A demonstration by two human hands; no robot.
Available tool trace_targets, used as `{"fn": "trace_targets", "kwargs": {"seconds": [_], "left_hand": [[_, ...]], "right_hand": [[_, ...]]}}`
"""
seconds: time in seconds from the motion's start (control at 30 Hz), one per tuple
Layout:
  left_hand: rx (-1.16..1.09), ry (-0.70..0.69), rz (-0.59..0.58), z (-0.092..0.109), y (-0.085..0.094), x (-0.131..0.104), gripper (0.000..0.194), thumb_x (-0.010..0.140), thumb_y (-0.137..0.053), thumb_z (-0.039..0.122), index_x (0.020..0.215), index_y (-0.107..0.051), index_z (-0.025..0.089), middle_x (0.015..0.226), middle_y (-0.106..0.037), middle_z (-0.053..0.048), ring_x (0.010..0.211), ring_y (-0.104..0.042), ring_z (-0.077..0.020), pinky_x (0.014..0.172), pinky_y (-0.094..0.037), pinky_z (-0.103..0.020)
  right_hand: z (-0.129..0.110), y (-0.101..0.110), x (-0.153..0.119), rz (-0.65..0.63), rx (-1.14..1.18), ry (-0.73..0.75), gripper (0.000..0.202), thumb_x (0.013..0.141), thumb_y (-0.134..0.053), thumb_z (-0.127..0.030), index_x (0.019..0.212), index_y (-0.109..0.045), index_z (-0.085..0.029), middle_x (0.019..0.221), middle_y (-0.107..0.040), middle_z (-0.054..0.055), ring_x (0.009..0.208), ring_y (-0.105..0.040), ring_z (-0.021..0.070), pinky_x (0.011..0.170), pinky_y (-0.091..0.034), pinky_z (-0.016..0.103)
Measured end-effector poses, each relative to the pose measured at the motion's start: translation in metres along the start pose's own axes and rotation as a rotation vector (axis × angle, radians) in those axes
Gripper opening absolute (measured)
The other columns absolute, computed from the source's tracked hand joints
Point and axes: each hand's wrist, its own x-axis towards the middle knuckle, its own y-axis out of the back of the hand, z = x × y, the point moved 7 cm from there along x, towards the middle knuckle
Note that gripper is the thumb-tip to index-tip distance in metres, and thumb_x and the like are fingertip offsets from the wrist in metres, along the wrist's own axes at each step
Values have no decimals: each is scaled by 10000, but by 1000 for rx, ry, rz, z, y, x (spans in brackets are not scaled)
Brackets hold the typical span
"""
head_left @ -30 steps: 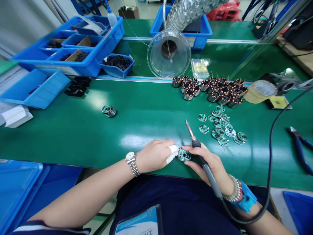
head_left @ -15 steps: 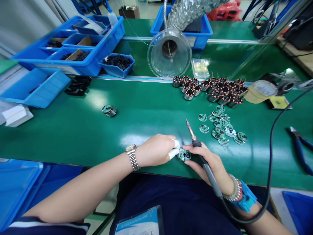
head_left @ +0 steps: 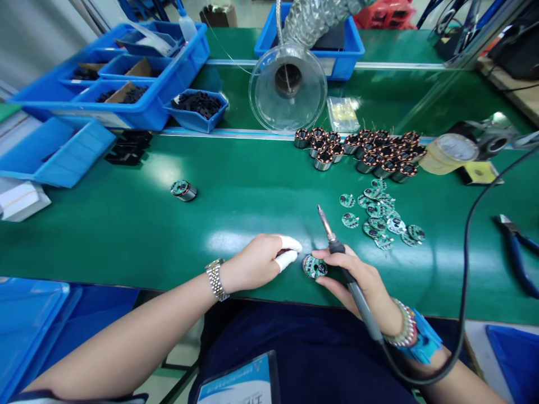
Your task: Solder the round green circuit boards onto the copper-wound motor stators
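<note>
My right hand (head_left: pixel 357 275) is wrapped round a soldering iron (head_left: pixel 353 286), its metal tip pointing up and away from me. The thumb and forefinger of that hand also grip a motor stator with a round green circuit board (head_left: pixel 315 267) on top, near the front edge of the bench. Just left of the stator is my left hand (head_left: pixel 261 261), thumb and forefinger in white finger cots, their tips brought close in a pinch. Anything between those tips is too small to make out. Another stator with a board (head_left: pixel 184 191) lies tilted farther left.
Loose round circuit boards (head_left: pixel 379 210) lie beyond my right hand, with copper-wound stators (head_left: pixel 379 151) behind them. A clear fume hood (head_left: pixel 288 90) hangs at the back. Blue parts bins (head_left: pixel 138 106) stand left; pliers (head_left: pixel 520 255) lie right. The iron's cable (head_left: pixel 465 264) loops on the right.
My left hand has drawn back to the left, away from the stator, leaving a small gap. My right hand still grips the iron and the stator. The view has shifted slightly.
</note>
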Motion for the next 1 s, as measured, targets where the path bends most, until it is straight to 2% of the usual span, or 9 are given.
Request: {"fn": "trace_targets", "kwargs": {"seconds": [0.1, 0.17, 0.27, 0.37, 0.63, 0.73, 0.87, 0.93, 1.0], "left_hand": [[77, -222, 148, 8, 0, -10, 238, 839, -456, 158, 1032, -595, 174, 919, -642, -50, 822, -591, -134, 721, -472, -243], [92, -295, 234, 11, -4, -15, 221, 835, -476, 156, 1013, -606, 149, 923, -638, -69, 821, -597, -134, 714, -485, -235], [116, -330, 367, 13, -7, -19, 182, 824, -499, 161, 949, -628, 129, 894, -646, -84, 789, -609, -140, 682, -504, -241], [75, -302, 428, 13, -9, -21, 157, 811, -519, 161, 910, -636, 128, 838, -658, -76, 739, -615, -136, 652, -513, -243], [-170, -106, 444, 4, -18, -26, 160, 790, -552, 143, 919, -646, 132, 849, -655, -58, 740, -609, -109, 665, -505, -207], [-168, -70, 420, 5, -25, -28, 174, 811, -516, 151, 936, -636, 133, 853, -643, -61, 737, -598, -117, 662, -502, -229], [-34, -80, 445, 10, -29, -32, 215, 830, -452, 143, 967, -616, 117, 851, -630, -90, 744, -579, -154, 671, -500, -292], [-26, -109, 404, 11, -28, -32, 244, 834, -437, 140, 1014, -601, 126, 900, -631, -97, 786, -579, -162, 703, -499, -303], [-98, -82, 349, 6, -24, -30, 245, 838, -446, 150, 1026, -604, 147, 948, -637, -85, 825, -588, -152, 740, -495, -290]], "right_hand": [[1, 0, 0, -5, 3, -4, 345, 768, -595, -147, 1067, -450, -239, 1077, -623, 56, 1009, -571, 180, 868, -482, 341], [1, -1, 0, -9, 8, -3, 350, 769, -593, -141, 1071, -446, -240, 1086, -617, 59, 1010, -570, 183, 869, -481, 349], [0, -1, 0, -8, 8, 6, 353, 773, -588, -145, 1078, -441, -247, 1082, -616, 58, 1009, -572, 190, 866, -483, 362], [-1, 0, 1, -6, 4, 10, 347, 777, -582, -148, 1076, -438, -247, 1073, -620, 59, 1002, -576, 191, 859, -487, 365], [-2, 0, 1, -4, 5, 14, 355, 769, -584, -138, 1079, -444, -239, 1075, -617, 66, 1007, -575, 181, 867, -482, 345], [-1, 0, 0, -8, -1, 15, 350, 774, -581, -143, 1080, -442, -240, 1082, -612, 68, 1021, -567, 185, 878, -475, 356], [-2, -1, 1, -14, -5, 25, 347, 777, -579, -135, 1076, -439, -241, 1081, -611, 71, 1021, -564, 185, 874, -478, 362], [-3, -1, 1, -14, -12, 32, 344, 780, -576, -139, 1079, -440, -243, 1079, -613, 70, 1012, -570, 185, 863, -484, 360], [-3, 1, 1, -5, -25, 39, 357, 775, -582, -136, 1084, -440, -242, 1071, -620, 70, 1001, -578, 185, 860, -486, 355]]}}
